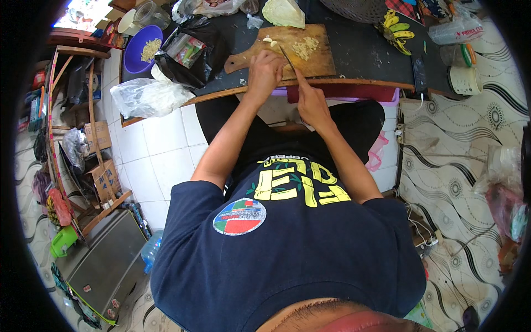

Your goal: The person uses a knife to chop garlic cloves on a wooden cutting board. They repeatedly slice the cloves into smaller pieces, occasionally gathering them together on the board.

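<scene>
My right hand (314, 101) grips a knife (287, 58), its dark narrow blade slanting over a wooden cutting board (257, 39). My left hand (265, 69) is over the near part of the board with its fingers bent, close beside the blade. Whatever may be under those fingertips is hidden. Just beyond them are a few pale peeled cloves (270, 41), which look like garlic. A spread of finely chopped pale pieces (305, 47) lies on the board, right of the blade.
Left of the board sit a black plastic bag (215, 45) and a purple bowl (132, 50) of chopped pieces. A cabbage piece (283, 13) lies behind the board. Rightward are bananas (396, 31), a phone (419, 72) with a cable, and a white cup (466, 81) near the table's edge.
</scene>
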### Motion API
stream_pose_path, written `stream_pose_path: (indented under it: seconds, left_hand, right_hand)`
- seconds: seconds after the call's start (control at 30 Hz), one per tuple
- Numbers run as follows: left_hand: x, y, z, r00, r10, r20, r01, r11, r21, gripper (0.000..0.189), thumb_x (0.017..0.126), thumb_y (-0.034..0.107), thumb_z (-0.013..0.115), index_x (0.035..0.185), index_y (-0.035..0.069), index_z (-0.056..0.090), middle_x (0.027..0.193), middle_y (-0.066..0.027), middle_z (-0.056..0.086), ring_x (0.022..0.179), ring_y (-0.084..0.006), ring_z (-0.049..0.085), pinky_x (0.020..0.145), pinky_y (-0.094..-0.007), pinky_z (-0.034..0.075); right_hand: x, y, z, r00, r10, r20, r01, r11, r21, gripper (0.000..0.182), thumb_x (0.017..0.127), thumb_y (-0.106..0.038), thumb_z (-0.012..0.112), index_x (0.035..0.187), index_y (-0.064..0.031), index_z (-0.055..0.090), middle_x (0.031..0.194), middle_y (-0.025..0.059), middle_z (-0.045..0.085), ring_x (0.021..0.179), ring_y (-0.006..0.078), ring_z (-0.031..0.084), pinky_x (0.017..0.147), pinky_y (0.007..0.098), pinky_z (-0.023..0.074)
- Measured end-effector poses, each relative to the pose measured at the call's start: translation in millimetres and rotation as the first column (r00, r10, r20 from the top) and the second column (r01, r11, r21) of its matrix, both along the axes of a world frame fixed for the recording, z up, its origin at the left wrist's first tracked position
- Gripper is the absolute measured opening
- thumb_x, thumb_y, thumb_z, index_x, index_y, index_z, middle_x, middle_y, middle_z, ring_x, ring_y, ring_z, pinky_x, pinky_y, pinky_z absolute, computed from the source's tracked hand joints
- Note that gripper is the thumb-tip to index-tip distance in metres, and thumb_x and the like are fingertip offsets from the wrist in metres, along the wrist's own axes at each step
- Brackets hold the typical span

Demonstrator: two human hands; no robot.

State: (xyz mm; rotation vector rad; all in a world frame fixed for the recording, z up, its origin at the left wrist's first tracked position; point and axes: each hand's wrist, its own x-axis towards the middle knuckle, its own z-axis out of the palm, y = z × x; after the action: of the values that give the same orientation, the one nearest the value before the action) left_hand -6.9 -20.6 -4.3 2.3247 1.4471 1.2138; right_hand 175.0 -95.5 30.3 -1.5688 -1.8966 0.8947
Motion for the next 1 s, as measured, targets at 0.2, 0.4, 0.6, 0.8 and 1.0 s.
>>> stream_pose_path:
  seconds: [0.2,0.4,0.6,0.8,1.0]
  left_hand:
    - [0.3,-2.5,-0.1,1.0,0.01,-0.007,-0.01,1.0,-0.012,0.014,0.081,0.003,0.08,0.094,0.008,0.081,0.1,-0.0021,0.078,0.103,-0.025,0.068,0.088,-0.0417,0.048]
    - [0.3,-1.4,-1.9,1.0,0.001,0.011,-0.001,1.0,0.001,0.013,0.082,0.004,0.08,0.094,0.008,0.081,0.101,-0.0023,0.078,0.103,-0.0246,0.068,0.087,-0.0415,0.048]
    - [-1.6,-1.5,-1.8,1.0,-0.009,0.006,0.009,1.0,0.0,0.015,0.081,0.003,0.079,0.095,0.008,0.081,0.102,-0.0023,0.078,0.104,-0.0241,0.068,0.088,-0.0414,0.048]
    - [-1.7,-2.9,-1.1,1.0,0.0,-0.008,0.0,1.0,-0.008,0.014,0.083,0.001,0.078,0.095,0.007,0.08,0.102,-0.0033,0.078,0.104,-0.0268,0.069,0.089,-0.0408,0.049]
    - [-0.8,-3.2,-0.9,1.0,-0.008,0.012,0.007,1.0,0.012,0.018,0.08,0.0,0.077,0.095,0.008,0.08,0.101,-0.0019,0.077,0.103,-0.0253,0.067,0.088,-0.0418,0.048]
  right_hand:
    - [1.2,-8.8,9.7,0.999,0.003,-0.035,-0.003,1.0,-0.002,0.058,0.102,0.0,0.05,0.16,-0.0001,0.045,0.092,0.0382,0.068,0.09,0.0554,0.069,0.079,0.0585,0.0526]
    - [0.9,0.9,1.5,1.0,0.017,-0.015,-0.017,1.0,-0.02,0.057,0.103,-0.002,0.05,0.16,0.0001,0.044,0.093,0.0389,0.067,0.091,0.0559,0.068,0.079,0.0578,0.0533]
    - [0.9,-0.5,7.5,0.999,0.009,-0.038,-0.01,1.0,-0.012,0.057,0.103,-0.002,0.051,0.16,-0.0004,0.044,0.092,0.0379,0.067,0.088,0.0551,0.069,0.078,0.057,0.0535]
    - [4.1,-3.6,8.3,0.999,0.017,-0.041,-0.017,1.0,-0.004,0.058,0.102,-0.002,0.052,0.16,-0.0013,0.045,0.09,0.0374,0.067,0.086,0.054,0.069,0.077,0.0562,0.0536]
    - [3.7,-3.3,7.1,1.0,0.018,0.004,-0.018,0.999,0.038,0.059,0.102,-0.001,0.052,0.16,-0.0024,0.045,0.089,0.0371,0.067,0.086,0.0537,0.07,0.077,0.0568,0.0536]
